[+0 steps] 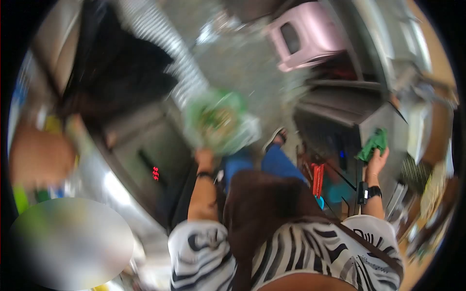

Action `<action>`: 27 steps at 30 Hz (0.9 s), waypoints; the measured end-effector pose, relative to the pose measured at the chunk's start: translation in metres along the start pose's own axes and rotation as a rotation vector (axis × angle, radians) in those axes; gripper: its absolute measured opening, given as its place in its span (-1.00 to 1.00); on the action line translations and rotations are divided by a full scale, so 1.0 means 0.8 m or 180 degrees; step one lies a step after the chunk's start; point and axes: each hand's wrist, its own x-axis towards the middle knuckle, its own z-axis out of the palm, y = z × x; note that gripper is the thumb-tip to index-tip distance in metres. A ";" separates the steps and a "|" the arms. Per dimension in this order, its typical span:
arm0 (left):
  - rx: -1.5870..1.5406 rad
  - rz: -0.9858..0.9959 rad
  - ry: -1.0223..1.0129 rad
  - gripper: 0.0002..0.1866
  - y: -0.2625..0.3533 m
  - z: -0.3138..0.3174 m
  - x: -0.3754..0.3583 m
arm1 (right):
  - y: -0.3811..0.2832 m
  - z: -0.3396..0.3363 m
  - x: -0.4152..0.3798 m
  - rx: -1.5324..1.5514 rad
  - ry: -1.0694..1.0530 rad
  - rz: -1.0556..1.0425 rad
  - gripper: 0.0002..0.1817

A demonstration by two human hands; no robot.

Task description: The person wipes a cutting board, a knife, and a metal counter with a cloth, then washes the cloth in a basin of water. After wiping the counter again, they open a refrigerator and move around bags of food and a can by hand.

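Low in front of me, my left hand is closed on the near edge of a translucent green bag. Green and brownish pieces show blurred inside the bag. Off to the right, my right hand holds a crumpled green cloth between thumb and fingers, beside the corner of a dark cabinet. A dark band circles each wrist.
A pink plastic stool stands on the grey floor at the upper right. Dark equipment with a red digital display is at the left. Another person's blurred arm shows at the far left.
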 end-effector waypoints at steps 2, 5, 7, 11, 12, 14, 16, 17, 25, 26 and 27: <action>-0.0796 -0.0752 -0.0033 -0.76 -0.022 0.005 0.017 | 0.010 0.000 -0.001 -0.1029 0.0418 -0.0275 -0.48; -0.0266 -0.0690 -0.0860 -0.70 -0.075 0.065 0.080 | -0.020 0.010 -0.016 -0.0679 0.0397 -0.0479 -0.49; -0.0420 -0.0816 -0.0550 -0.70 -0.126 0.175 0.138 | -0.025 0.010 -0.016 -0.0901 0.0457 -0.0621 -0.49; -0.0402 -0.0473 -0.1197 -0.69 -0.145 0.163 0.122 | -0.028 0.017 -0.016 -0.0806 0.0360 -0.0507 -0.50; -0.0326 -0.0492 -0.1229 -0.69 -0.147 0.159 0.118 | -0.029 0.016 -0.017 -0.0756 0.0361 -0.0449 -0.51; -0.0286 -0.0554 -0.1143 -0.68 -0.152 0.160 0.112 | -0.029 0.014 -0.015 -0.1033 0.0400 -0.0609 -0.52; -0.0301 -0.0606 -0.1040 -0.68 -0.151 0.147 0.101 | -0.032 0.014 -0.018 -0.1195 0.0418 -0.0756 -0.52; -0.0325 -0.0627 -0.0960 -0.67 -0.154 0.128 0.094 | -0.040 0.018 -0.021 -0.1124 0.0421 -0.0665 -0.52; -0.0211 -0.0188 0.0596 -0.63 -0.183 -0.056 0.095 | -0.033 0.019 -0.024 -0.1273 0.0509 -0.0649 -0.51; -0.2983 -0.0517 0.0785 -0.62 -0.174 -0.095 0.086 | -0.035 0.023 -0.024 -0.1312 0.0532 -0.0631 -0.50; -0.5774 -0.0778 0.0930 -0.62 -0.145 -0.169 0.072 | -0.037 0.026 -0.023 -0.1378 0.0655 -0.0684 -0.52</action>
